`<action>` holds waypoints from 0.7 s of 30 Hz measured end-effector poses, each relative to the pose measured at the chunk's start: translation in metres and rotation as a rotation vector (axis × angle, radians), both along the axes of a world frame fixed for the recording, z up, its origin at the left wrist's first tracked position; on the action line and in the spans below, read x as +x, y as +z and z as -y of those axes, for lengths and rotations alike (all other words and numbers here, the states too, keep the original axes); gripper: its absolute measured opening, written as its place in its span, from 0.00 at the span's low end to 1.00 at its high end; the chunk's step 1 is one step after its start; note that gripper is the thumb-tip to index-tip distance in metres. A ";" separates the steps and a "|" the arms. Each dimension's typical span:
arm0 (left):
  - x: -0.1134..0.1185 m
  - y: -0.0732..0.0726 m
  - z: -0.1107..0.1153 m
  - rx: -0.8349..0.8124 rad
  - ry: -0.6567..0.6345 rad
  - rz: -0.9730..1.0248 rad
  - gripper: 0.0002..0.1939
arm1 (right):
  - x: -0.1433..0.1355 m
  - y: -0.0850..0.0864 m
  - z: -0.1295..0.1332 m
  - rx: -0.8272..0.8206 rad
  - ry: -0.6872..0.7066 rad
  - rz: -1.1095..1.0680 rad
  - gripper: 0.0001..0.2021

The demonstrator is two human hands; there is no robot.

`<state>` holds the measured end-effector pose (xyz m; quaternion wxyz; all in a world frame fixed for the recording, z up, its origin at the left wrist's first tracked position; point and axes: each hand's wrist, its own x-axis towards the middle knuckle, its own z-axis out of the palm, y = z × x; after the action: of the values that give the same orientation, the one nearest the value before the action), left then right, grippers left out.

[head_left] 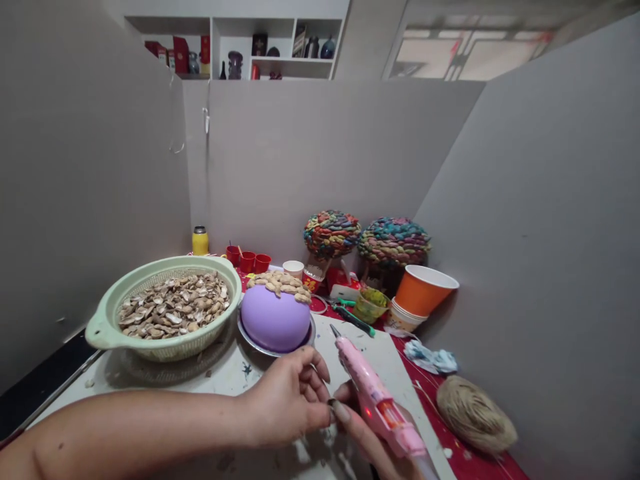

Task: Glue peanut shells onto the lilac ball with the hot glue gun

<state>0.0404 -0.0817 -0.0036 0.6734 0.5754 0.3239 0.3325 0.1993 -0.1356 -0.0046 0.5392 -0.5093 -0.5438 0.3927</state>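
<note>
My right hand [367, 430] grips a pink hot glue gun [373, 393], its metal nozzle pointing up and to the left and a small red light showing. My left hand [295, 393] is beside it, fingers loosely curled with a gap between index finger and thumb; nothing shows in it. Its thumb tip meets a fingertip of my right hand. Just beyond my left hand, a purple balloon [275, 320] rests in a round metal dish [311, 333]. Peanut shells [280, 285] cover the balloon's top in rows. The balloon's underside is hidden in the dish.
At left stands a green colander [95, 330] heaped with peanut shells [175, 307]. Behind are red cups [247, 261], a yellow bottle [200, 240] and two colourful shell-covered domes [333, 233]. Right: pliers [355, 320], an orange paper bucket [420, 290], crumpled cloth [430, 357], twine [475, 413]. Grey partitions enclose the table.
</note>
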 end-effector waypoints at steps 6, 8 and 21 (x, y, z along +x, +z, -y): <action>0.001 -0.010 0.002 0.000 -0.005 0.078 0.19 | -0.003 -0.010 -0.006 -0.032 -0.043 0.051 0.12; 0.000 -0.012 0.001 -0.062 -0.019 0.098 0.21 | -0.002 -0.018 -0.007 -0.022 -0.059 0.052 0.14; -0.006 -0.006 0.012 -0.092 -0.026 0.136 0.19 | 0.010 -0.013 -0.010 0.009 -0.244 0.000 0.17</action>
<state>0.0345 -0.0940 -0.0099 0.7238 0.5241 0.2847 0.3470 0.2095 -0.1259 -0.0176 0.5853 -0.5691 -0.4797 0.3216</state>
